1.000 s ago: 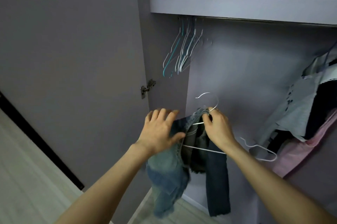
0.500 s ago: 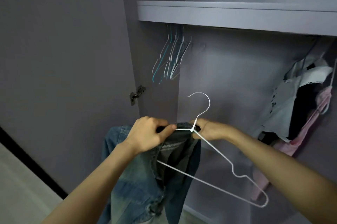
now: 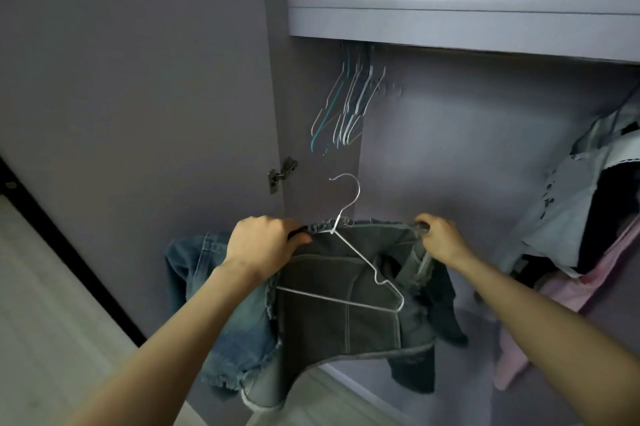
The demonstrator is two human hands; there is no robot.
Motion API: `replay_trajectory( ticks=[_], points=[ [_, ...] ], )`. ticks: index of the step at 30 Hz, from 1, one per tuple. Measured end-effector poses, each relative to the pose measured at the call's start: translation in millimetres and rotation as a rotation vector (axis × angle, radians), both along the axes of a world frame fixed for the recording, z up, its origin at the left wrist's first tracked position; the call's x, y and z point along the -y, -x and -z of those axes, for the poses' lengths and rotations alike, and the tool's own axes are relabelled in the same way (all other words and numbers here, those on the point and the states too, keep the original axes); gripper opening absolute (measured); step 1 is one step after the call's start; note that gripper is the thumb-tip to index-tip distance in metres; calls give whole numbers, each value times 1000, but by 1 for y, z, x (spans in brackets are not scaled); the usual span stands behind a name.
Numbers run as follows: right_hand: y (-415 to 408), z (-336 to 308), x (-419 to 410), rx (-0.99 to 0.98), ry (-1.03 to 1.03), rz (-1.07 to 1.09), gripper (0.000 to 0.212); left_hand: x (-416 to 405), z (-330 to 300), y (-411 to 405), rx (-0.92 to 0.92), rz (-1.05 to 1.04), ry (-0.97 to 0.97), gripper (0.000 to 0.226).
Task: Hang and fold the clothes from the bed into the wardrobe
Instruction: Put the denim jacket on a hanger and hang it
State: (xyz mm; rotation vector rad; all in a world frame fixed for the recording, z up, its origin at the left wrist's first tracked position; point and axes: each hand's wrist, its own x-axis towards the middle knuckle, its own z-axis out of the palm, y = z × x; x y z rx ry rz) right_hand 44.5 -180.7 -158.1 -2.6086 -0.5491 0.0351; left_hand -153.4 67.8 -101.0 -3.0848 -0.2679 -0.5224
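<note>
Denim jacket [image 3: 346, 304] on white hanger [image 3: 349, 252], collar stretched between left hand [image 3: 263, 245] and right hand [image 3: 440, 238], each grip pinching cloth.

Jacket [image 3: 346, 304] on hanger [image 3: 349, 245] before wardrobe [image 3: 450, 148], spare hangers [image 3: 346, 107] above, clothes [image 3: 588, 217] right

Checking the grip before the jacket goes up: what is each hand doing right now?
Left hand: grips the top edge of the denim jacket.
Right hand: grips the jacket's top edge on the other side.
</note>
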Motion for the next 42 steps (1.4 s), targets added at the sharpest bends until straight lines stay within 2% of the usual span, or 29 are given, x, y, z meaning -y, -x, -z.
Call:
replay_trajectory(
  ticks=[2,6,9,10,12,13,14,15,17,18,19,20,22,23,24,26,27,29,31,32,38,40,42],
  points=[
    [-2,-2,7,36,19,28,42,5,-3,-4,65,-25,-16,34],
    [-4,-6,15,198,235,-61,51,10,-8,-11,192,-105,-14,35],
    [-3,-19,9,181,237,-45,50,17,-6,-17,271,-187,85,35],
    [-1,-25,5,194,182,0,48,19,-5,-20,303,-206,136,35],
    [8,-35,-1,241,-114,98,41,22,-3,-24,354,-250,241,36],
    [17,-38,-3,241,-269,108,35,22,-2,-25,378,-274,307,36],
    [27,-37,-4,192,-311,46,29,21,-3,-26,400,-295,382,35],
    [36,-34,-4,96,-206,-85,29,20,-3,-27,415,-304,456,34],
    [58,-28,0,-201,241,-336,46,17,-2,-29,417,-266,550,36],
    [63,-26,4,-270,391,-363,52,16,-2,-29,403,-227,568,38],
    [64,-26,6,-255,414,-353,54,15,-2,-28,382,-185,573,39],
    [60,-28,8,-169,308,-301,49,15,-1,-28,360,-146,569,38],
    [45,-35,10,129,51,-135,23,13,0,-25,314,-99,544,36],
    [41,-43,8,247,-10,-132,22,12,0,-24,289,-81,524,37],
    [37,-50,6,306,-20,-197,36,13,0,-22,269,-62,508,39],
    [35,-59,-6,288,32,-383,54,11,-3,-19,230,-35,510,40],
    [37,-61,-14,270,75,-450,54,10,-6,-17,212,-21,528,39],
    [43,-60,-29,296,103,-535,37,7,-12,-14,186,14,578,42],
    [52,-61,-39,313,-44,-562,14,4,-19,-9,178,37,641,46],
    [55,-60,-41,335,-114,-561,13,1,-22,-7,184,33,688,47],
    [77,-68,-47,697,-219,-702,3,-8,-31,-11,349,-149,912,44],
    [81,-71,-50,749,-256,-749,18,-4,-33,-18,362,-209,951,49],
    [81,-72,-50,832,-304,-726,23,-1,-30,-23,309,-222,851,41]
  ],
)
